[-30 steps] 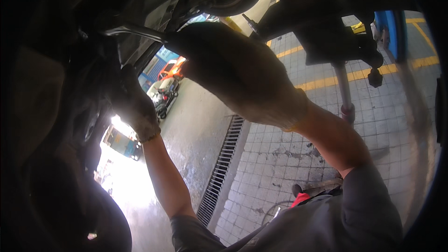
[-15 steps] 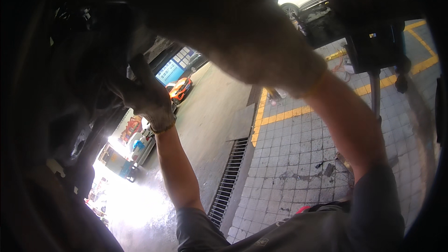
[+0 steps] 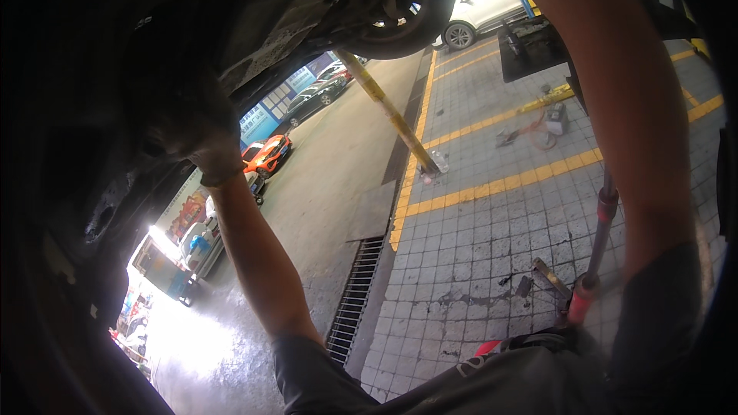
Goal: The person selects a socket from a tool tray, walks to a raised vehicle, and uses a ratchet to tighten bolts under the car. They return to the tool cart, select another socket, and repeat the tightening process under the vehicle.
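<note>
Above me is the dark underside of a raised vehicle, with one wheel hanging at the upper middle. My left hand, in a work glove, reaches up among the shadowed parts on the left. Its fingers fade into the dark, so what they touch or hold is hidden. My right forearm stretches up along the right side and leaves through the top edge. The right hand itself is outside the picture.
A yellow post stands near the wheel. To the right are a dark tray and a pole with red grips. A drain grate crosses the floor. Beyond are an orange car and a white car.
My right gloved hand has swung from across the upper middle up and right, out of view, uncovering the wheel and post. My left hand has shifted slightly left, deeper into shadow.
</note>
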The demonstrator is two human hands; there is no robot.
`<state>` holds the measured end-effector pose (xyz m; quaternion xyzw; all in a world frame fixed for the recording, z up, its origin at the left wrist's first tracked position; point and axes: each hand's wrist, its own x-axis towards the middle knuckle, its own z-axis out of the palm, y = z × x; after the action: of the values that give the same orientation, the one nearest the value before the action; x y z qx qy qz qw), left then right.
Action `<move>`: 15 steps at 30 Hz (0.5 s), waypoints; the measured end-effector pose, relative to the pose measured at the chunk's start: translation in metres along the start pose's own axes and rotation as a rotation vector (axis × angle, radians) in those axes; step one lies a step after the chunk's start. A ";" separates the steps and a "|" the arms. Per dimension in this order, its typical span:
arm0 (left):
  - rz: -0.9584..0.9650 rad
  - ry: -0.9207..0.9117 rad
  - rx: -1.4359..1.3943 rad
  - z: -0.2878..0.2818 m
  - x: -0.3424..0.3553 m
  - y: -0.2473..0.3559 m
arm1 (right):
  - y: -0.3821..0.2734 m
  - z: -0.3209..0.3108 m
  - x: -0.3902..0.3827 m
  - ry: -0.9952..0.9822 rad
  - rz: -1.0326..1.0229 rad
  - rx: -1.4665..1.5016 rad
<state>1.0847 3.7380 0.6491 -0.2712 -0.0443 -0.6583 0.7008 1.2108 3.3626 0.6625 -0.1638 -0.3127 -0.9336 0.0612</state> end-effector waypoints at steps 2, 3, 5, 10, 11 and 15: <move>0.069 0.004 0.066 0.007 -0.006 -0.001 | 0.003 0.004 0.002 0.001 -0.020 -0.019; 0.062 -0.009 0.124 0.009 -0.008 -0.001 | 0.005 0.007 0.003 0.005 -0.026 -0.028; 0.061 -0.087 0.186 0.012 -0.009 0.003 | 0.011 0.010 0.001 0.013 -0.038 -0.046; 0.086 -0.112 0.323 0.014 -0.003 0.003 | 0.020 0.019 0.001 0.032 -0.052 -0.064; 0.069 -0.088 0.294 0.016 0.000 -0.001 | 0.019 0.021 0.001 0.035 -0.056 -0.065; 0.135 -0.106 0.319 0.011 0.010 -0.021 | 0.018 0.029 0.004 0.055 -0.055 -0.076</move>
<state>1.0691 3.7338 0.6697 -0.1933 -0.1666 -0.5793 0.7741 1.2192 3.3657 0.6961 -0.1317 -0.2794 -0.9503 0.0379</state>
